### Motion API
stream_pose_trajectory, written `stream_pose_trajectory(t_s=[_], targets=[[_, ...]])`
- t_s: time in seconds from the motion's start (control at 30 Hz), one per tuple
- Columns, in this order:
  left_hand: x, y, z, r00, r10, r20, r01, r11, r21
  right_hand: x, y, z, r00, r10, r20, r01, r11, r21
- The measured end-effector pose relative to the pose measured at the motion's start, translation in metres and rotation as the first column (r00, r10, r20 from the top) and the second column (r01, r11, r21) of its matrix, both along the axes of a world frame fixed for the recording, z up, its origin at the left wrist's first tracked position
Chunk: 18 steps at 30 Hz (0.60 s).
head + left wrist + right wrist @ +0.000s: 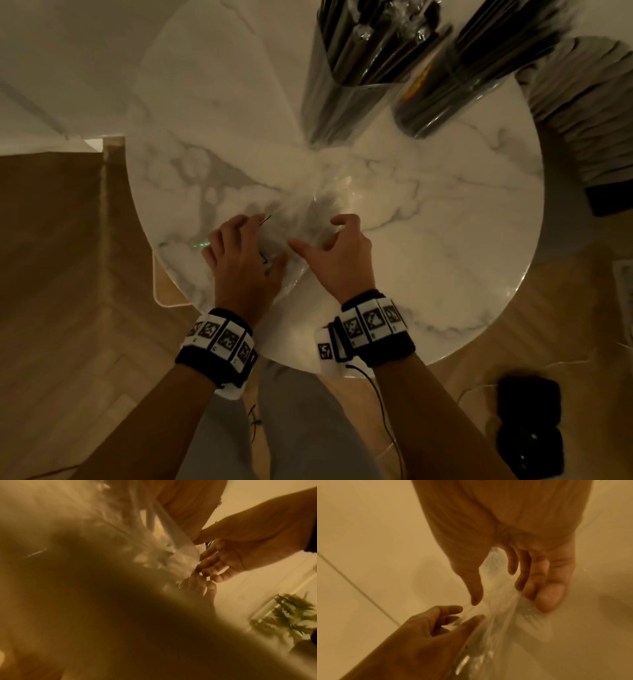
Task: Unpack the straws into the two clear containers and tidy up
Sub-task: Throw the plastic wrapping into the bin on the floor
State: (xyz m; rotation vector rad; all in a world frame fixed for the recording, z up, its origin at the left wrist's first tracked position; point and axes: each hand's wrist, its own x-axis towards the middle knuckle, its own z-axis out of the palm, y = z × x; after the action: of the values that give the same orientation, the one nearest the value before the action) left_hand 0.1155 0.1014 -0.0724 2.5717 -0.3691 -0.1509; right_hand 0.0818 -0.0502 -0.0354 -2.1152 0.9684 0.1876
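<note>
Marble table | both hands gather clear wrap | labels unreadable

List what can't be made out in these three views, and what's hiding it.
- Head view: the tops of the two straw containers are cut off by the upper edge; how full they are is unknown.
- Head view: the clear plastic wrapper is blurred, its outline unclear.
- Left wrist view: the left hand is largely hidden by a dark blurred mass.
- Right wrist view: the right hand touches the wrapper; its grip is smeared.
</note>
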Motion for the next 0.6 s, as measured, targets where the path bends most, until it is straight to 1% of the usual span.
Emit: stream_pose_trajectory(t_s=[0.13, 0.23, 0.3, 0.4, 0.43, 0.47, 0.53, 0.57, 0.6], targets=[[0.000, 0.010, -0.003, 1.000, 0.011, 0.029, -0.011, 1.000, 0.013, 0.007, 0.008, -0.010, 0.998, -0.014, 0.062, 0.018, 0.998, -0.053], [0.001, 0.015, -0.001, 1.000, 0.018, -0.008, -0.018, 1.000, -0.004, 0.005, 0.009, -0.013, 0.997, -0.025, 0.080, 0.030, 0.998, -0.063], [0.006, 0.018, 0.002, 0.997, 0.022, -0.070, -0.024, 0.999, -0.031, 0.003, 0.011, -0.012, 0.994, 0.001, 0.113, 0.004, 0.999, -0.051], [0.016, 0.027, 0.011, 0.973, -0.017, -0.230, 0.000, 0.997, -0.075, 0.002, 0.020, -0.004, 0.985, 0.026, 0.173, -0.018, 0.999, -0.048], [0.019, 0.033, 0.016, 0.962, -0.031, -0.271, -0.006, 0.991, -0.137, 0.003, 0.024, -0.002, 0.983, 0.006, 0.182, -0.004, 1.000, -0.010], [0.021, 0.039, 0.020, 0.951, -0.043, -0.307, -0.032, 0.971, -0.235, 0.003, 0.029, 0.001, 0.981, -0.022, 0.193, 0.013, 0.999, 0.046], [0.022, 0.054, 0.030, 0.927, -0.065, -0.369, -0.106, 0.898, -0.426, 0.004, 0.042, 0.008, 0.974, -0.074, 0.212, 0.033, 0.981, 0.193], [0.022, 0.063, 0.033, 0.917, -0.067, -0.394, -0.140, 0.870, -0.474, 0.004, 0.049, 0.012, 0.970, -0.105, 0.217, 0.040, 0.958, 0.284], [0.022, 0.072, 0.035, 0.912, -0.055, -0.406, -0.174, 0.846, -0.504, 0.005, 0.056, 0.016, 0.967, -0.138, 0.213, 0.045, 0.919, 0.392]])
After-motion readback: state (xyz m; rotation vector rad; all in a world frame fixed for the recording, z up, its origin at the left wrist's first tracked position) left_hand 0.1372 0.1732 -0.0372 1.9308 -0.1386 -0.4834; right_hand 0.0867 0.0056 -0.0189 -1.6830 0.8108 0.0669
